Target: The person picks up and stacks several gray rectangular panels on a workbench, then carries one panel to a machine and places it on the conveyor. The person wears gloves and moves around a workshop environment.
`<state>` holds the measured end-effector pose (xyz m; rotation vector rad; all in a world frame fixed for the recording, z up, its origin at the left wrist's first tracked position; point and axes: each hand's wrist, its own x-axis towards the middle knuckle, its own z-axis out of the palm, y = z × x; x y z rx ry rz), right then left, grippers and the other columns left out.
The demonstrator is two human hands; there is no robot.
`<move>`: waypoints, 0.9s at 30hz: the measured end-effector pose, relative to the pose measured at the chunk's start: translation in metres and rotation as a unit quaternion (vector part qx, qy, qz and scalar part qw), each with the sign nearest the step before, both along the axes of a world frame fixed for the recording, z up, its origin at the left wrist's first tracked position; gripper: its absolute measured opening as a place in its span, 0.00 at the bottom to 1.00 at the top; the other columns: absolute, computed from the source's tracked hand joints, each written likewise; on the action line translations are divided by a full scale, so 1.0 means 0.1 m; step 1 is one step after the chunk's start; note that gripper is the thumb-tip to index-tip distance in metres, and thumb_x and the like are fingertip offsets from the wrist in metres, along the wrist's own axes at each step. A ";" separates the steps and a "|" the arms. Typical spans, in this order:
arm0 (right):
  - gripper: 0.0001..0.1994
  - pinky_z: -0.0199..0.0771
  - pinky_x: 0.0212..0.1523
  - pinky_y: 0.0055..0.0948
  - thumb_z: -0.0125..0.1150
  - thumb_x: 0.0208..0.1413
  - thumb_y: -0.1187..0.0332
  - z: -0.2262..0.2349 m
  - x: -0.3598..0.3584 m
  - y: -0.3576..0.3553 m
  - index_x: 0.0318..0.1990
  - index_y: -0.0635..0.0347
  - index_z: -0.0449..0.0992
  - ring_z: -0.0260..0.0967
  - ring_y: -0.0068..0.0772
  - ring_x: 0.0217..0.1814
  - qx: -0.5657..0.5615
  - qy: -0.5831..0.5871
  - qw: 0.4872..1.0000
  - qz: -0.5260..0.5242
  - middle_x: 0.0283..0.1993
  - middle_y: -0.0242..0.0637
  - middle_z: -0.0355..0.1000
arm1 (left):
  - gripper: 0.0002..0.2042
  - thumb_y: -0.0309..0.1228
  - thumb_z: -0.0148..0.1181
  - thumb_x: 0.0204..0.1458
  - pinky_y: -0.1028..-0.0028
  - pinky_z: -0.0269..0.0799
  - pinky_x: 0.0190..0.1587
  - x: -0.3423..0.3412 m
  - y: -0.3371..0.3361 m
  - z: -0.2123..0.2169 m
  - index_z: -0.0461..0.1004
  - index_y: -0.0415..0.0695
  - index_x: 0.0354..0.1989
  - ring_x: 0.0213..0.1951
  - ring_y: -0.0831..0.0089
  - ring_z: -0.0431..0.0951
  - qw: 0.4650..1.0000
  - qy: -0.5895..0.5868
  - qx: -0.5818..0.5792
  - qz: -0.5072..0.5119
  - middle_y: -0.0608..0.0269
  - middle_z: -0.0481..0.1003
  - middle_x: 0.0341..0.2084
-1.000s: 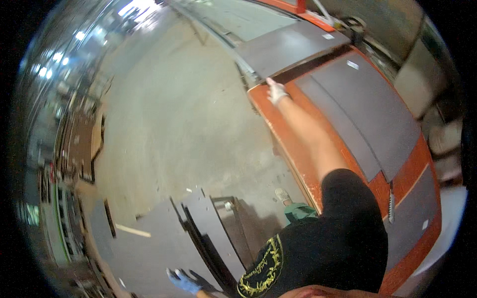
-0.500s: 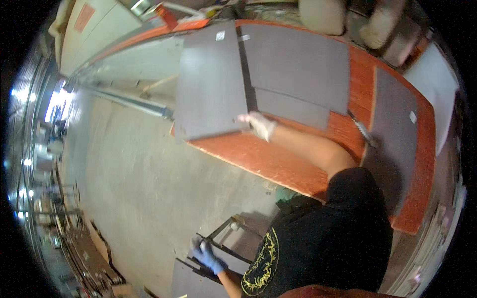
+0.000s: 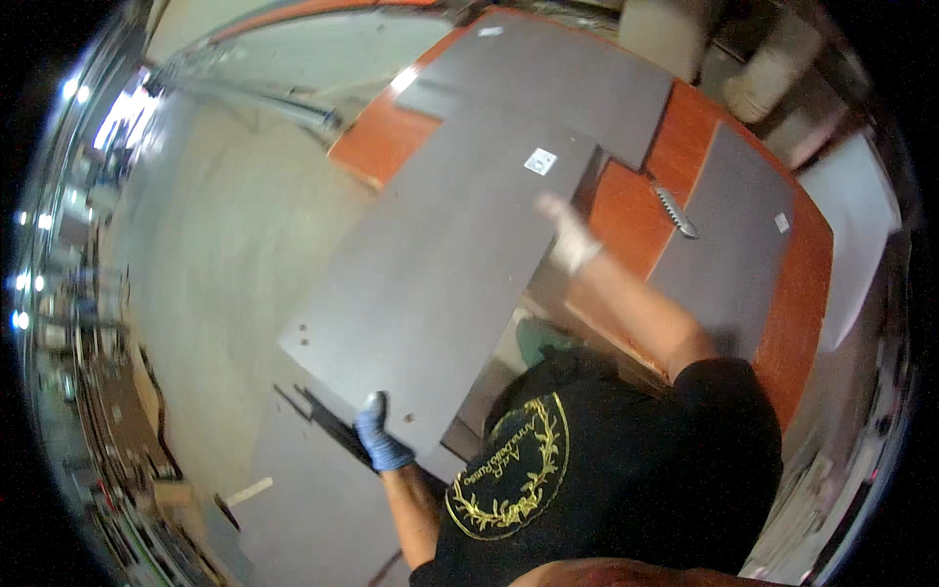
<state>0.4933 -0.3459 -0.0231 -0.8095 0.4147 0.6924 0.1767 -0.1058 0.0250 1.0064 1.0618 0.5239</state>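
A long grey panel with a small white label lies tilted across the view, its far end over the table and its near end out past the edge. My left hand, in a blue glove, grips the near end, thumb on top and fingers hidden below. My right hand, in a white glove, is at the panel's right long edge; motion smears its fingers, so their hold is unclear. Dark bars of a stand show beneath the near end.
The orange-red tabletop carries another grey panel at the far side and one more grey panel at the right. A knife-like tool with a patterned handle lies between them. A grey sheet lies low at the left.
The labelled panel has come off the far left of the table toward me. My left hand, apart from it before, now grips its near end. My right hand has shifted right along the panel.
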 end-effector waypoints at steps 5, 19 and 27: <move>0.21 0.56 0.58 0.40 0.53 0.52 0.53 -0.49 0.12 -0.23 0.48 0.57 0.67 0.58 0.40 0.55 0.045 0.006 0.999 0.007 0.51 0.41 0.64 | 0.27 0.35 0.57 0.49 0.65 0.67 0.51 -2.30 0.34 0.05 0.57 0.37 0.56 0.47 0.66 0.70 0.984 0.051 0.079 0.149 0.52 0.67 0.48; 0.19 0.69 0.41 0.26 0.56 0.52 0.62 -0.41 -1.72 0.13 0.50 0.61 0.67 0.68 0.27 0.40 -0.155 -0.357 0.759 0.522 0.41 0.33 0.69 | 0.32 0.53 0.43 0.53 0.51 0.41 0.62 -3.11 0.29 -0.70 0.48 0.52 0.64 0.63 0.50 0.49 0.587 0.721 0.366 -0.040 0.49 0.48 0.63; 0.35 0.58 0.57 0.41 0.58 0.45 0.53 -0.32 0.30 -1.83 0.59 0.57 0.55 0.57 0.53 0.60 -0.735 -0.289 0.614 -0.006 0.59 0.54 0.57 | 0.32 0.31 0.60 0.46 0.66 0.49 0.62 -2.03 0.40 -0.17 0.55 0.38 0.60 0.61 0.57 0.55 0.753 0.354 0.540 -0.127 0.47 0.58 0.58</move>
